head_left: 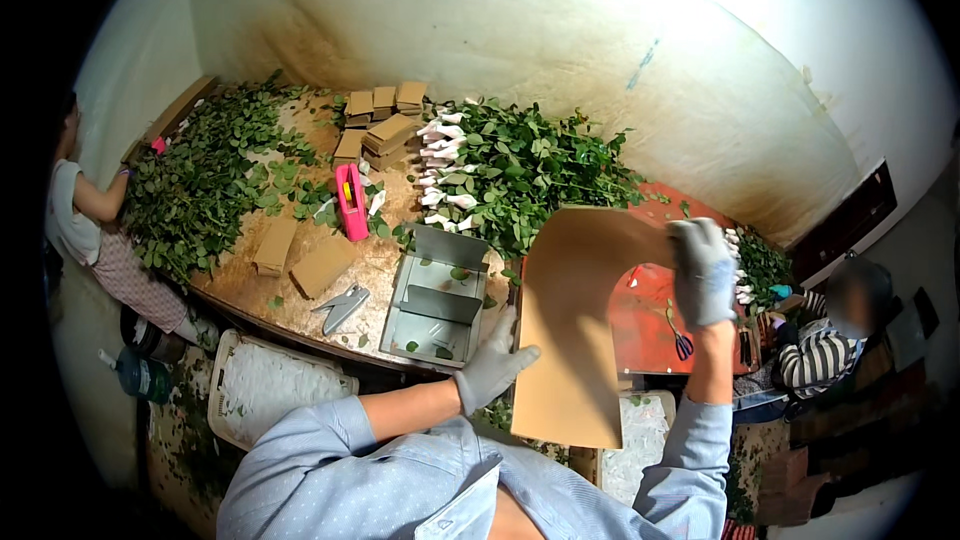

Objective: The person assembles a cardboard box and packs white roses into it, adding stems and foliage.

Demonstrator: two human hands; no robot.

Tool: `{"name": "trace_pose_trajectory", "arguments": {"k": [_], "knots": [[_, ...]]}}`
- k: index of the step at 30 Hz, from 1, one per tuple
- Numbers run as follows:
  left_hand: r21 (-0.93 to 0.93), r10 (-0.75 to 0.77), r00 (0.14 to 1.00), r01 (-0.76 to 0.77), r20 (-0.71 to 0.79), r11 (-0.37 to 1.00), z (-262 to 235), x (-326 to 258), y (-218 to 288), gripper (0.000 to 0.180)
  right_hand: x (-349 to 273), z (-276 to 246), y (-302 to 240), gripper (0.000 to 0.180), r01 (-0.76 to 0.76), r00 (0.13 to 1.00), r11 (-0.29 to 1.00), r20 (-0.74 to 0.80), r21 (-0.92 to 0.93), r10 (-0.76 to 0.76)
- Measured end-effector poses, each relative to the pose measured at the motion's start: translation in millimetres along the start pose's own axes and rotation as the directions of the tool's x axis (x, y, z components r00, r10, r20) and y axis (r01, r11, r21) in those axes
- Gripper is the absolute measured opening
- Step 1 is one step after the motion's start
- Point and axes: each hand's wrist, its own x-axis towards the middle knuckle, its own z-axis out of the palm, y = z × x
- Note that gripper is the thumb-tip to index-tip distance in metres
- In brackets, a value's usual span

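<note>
Both my hands wear grey gloves. A large brown cardboard sheet (570,330) is bent into a curve in front of me. My left hand (492,365) grips its lower left edge. My right hand (702,272) holds its upper right edge, raised above the red table. Just left of the sheet stands a grey metal tray (437,292) with a few green leaves in it.
Piles of leafy rose stems (520,170) with white-wrapped buds and another leafy heap (200,180) cover the worn table (375,265). Also there: cardboard boxes (385,120), a pink tape dispenser (350,202), a grey stapler (342,307). Scissors (681,340) lie on a red table (650,325). People sit at left (90,220) and right (835,340). White crate (270,385) below.
</note>
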Motion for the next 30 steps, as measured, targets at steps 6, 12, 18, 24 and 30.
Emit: {"name": "trace_pose_trajectory", "arguments": {"k": [6, 12, 18, 24, 30], "knots": [[-0.131, -0.077, 0.978, 0.104, 0.191, 0.986, -66.5, -4.2, 64.5, 0.055, 37.4, 87.1, -45.3, 0.013, -0.023, 0.913, 0.973, 0.401, 0.228, -0.072], [-0.174, 0.124, 0.933, -0.068, 0.338, 0.982, -163.7, -0.5, 46.7, 0.057, 63.4, 208.8, -84.1, 0.014, -0.130, 0.836, 0.877, 0.527, 0.463, -0.154], [0.046, -0.216, 0.960, 0.211, 0.179, 0.976, -239.0, 23.7, -3.7, 0.070, 40.1, 306.4, -100.4, 0.029, -0.227, 0.785, 0.884, 0.614, 0.408, -0.082], [0.316, -0.271, 0.954, 0.219, 0.129, 0.923, -271.3, 56.0, -52.1, 0.057, 75.7, 284.5, -123.8, 0.052, 0.026, 0.932, 0.967, 0.343, 0.252, -0.115], [0.481, -0.514, 0.841, 0.386, 0.167, 0.787, -276.7, 76.0, -81.3, 0.031, 91.1, 281.6, -121.7, 0.048, -0.196, 0.549, 0.759, 0.711, 0.621, -0.440]]}}
